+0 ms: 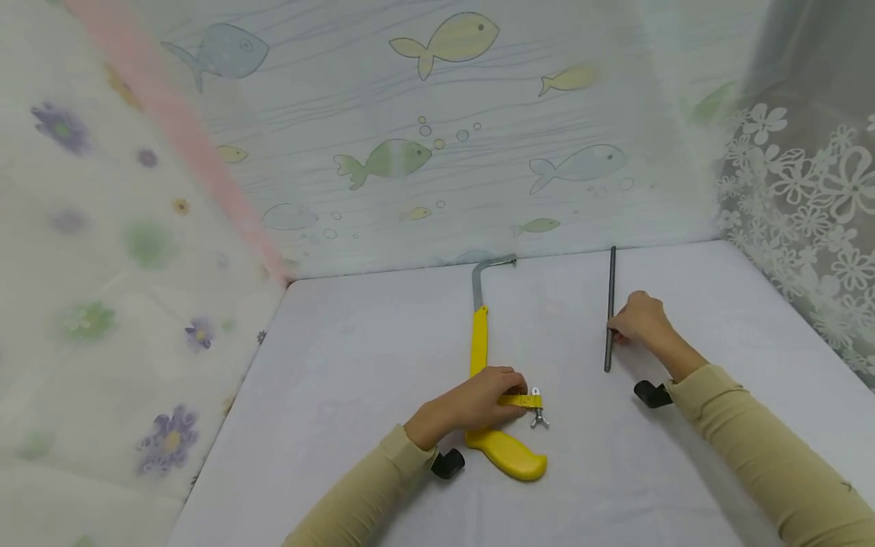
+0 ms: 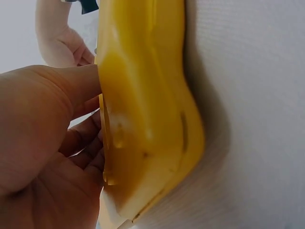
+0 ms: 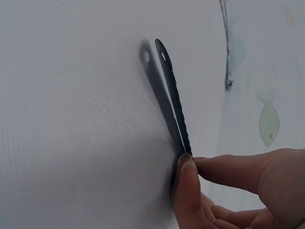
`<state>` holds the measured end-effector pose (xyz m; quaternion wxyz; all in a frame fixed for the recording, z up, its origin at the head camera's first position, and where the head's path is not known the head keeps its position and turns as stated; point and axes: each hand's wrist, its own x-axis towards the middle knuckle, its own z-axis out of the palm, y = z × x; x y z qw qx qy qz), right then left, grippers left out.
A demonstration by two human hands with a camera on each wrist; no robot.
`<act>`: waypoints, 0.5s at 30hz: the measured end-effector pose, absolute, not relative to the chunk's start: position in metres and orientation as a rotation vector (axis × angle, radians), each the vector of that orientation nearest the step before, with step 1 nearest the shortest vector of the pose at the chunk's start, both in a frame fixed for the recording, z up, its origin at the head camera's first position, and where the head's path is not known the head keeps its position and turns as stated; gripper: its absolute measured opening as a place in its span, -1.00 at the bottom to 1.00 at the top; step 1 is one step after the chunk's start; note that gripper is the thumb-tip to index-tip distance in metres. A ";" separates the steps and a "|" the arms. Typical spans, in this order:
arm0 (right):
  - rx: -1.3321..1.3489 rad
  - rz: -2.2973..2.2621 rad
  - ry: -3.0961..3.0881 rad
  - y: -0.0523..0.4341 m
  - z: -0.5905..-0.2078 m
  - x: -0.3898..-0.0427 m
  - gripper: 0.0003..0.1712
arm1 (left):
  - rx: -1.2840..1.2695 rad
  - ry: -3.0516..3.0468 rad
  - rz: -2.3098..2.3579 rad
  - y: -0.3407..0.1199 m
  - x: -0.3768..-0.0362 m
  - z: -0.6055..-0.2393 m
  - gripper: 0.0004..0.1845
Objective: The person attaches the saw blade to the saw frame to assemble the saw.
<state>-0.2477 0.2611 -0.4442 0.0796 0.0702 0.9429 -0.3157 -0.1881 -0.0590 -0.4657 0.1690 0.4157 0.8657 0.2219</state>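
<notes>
- Hacksaw frame (image 1: 487,380): we record it lying flat near the middle of the white table (image 1: 342,380), yellow grip toward us, grey bent metal arm pointing to the fish-print backdrop (image 1: 437,137). No blade is mounted in it. A wing nut (image 1: 538,418) shows at the grip end.
- Left hand (image 1: 478,403): we see it laid over the frame just above the grip, fingers curled round the yellow bar. It hides the part of the frame beneath it. In the left wrist view the yellow grip (image 2: 147,109) fills the picture and its top is cut off.
- Saw blade (image 1: 609,308): a dark strip lying well to the right of the frame, about parallel to it. In the right wrist view we make out its toothed edge and end hole (image 3: 163,56).
- Right hand (image 1: 639,319): pinches the blade near its nearer half, thumb and forefinger (image 3: 188,191) meeting on it; the blade's near end is hidden there.
- Both sleeves are cut off at the lower edge.
</notes>
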 end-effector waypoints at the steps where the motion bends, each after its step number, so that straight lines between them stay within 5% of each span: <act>1: 0.204 -0.953 2.810 0.262 -0.444 -0.248 -0.71 | 1.181 2.457 0.630 -0.059 -0.188 -0.466 -0.77; 15: 0.197 -1.188 2.610 0.271 -0.439 -0.243 -0.63 | 1.156 2.428 0.640 -0.057 -0.188 -0.470 -0.82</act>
